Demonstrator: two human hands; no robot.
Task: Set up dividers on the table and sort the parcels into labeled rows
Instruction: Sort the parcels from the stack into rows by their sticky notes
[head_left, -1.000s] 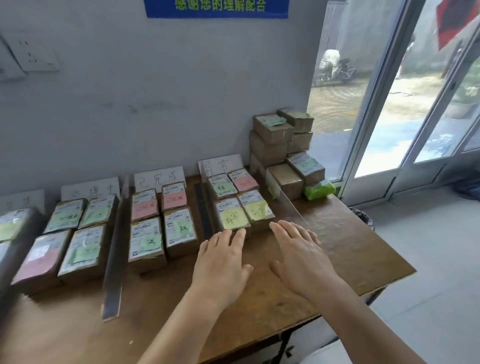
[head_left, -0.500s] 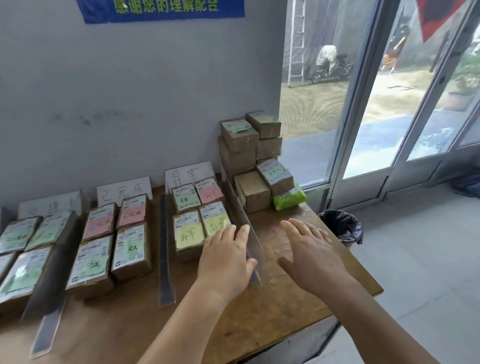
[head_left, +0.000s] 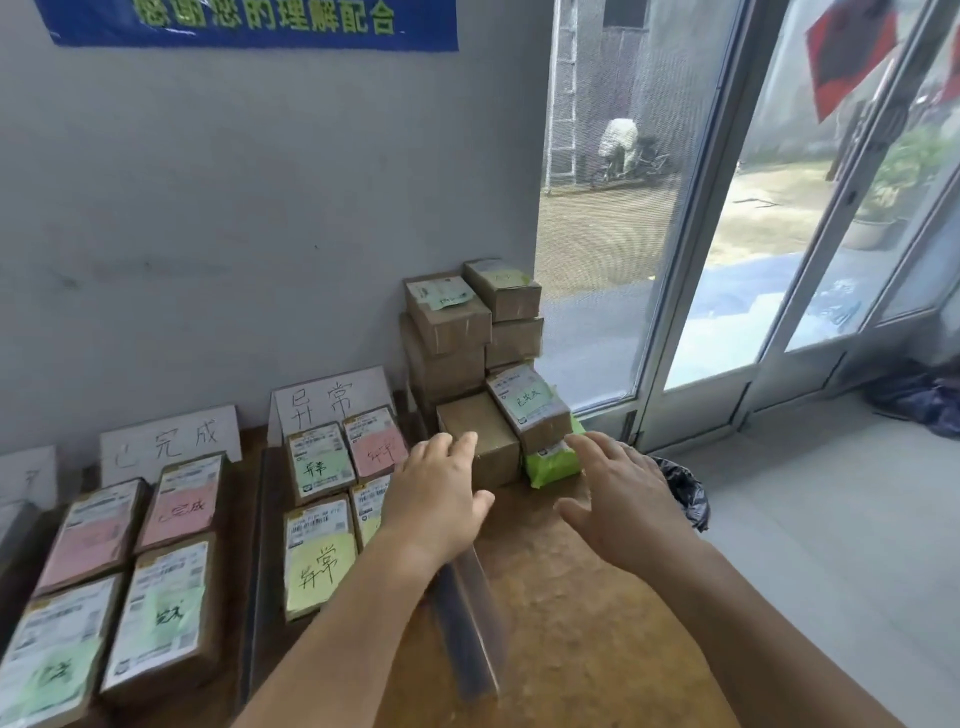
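the unsorted parcels (head_left: 470, 332) stand stacked at the far right corner of the desk (head_left: 587, 597), against the wall and beside the glass door, and they lie straight ahead of both hands, a little beyond the fingertips. nearest is a plain brown parcel (head_left: 480, 436) on the desk at the foot of the stack, its long axis running away from the person, with a labelled parcel (head_left: 530, 410) tilted just beside it on the right, over a green packet (head_left: 553, 462). the left hand (head_left: 434, 499) is the nearer of the two: its fingers (head_left: 457, 447) are straight and loosely spread, reaching over the near edge of the plain brown parcel, though whether they touch it or hover just above cannot be told. the right hand (head_left: 621, 493) is likewise spread flat and holds nothing, its fingertips close by the green packet and the lower corner of the labelled parcel. neither hand grips anything. under the left wrist a clear divider (head_left: 467, 639) runs front to back, walling off the sorted row with its sign (head_left: 330, 400) from the bare patch of desk where the hands are. judging from this, the next move is a two-handed take of a parcel from the foot of the stack, the left hand closing first.
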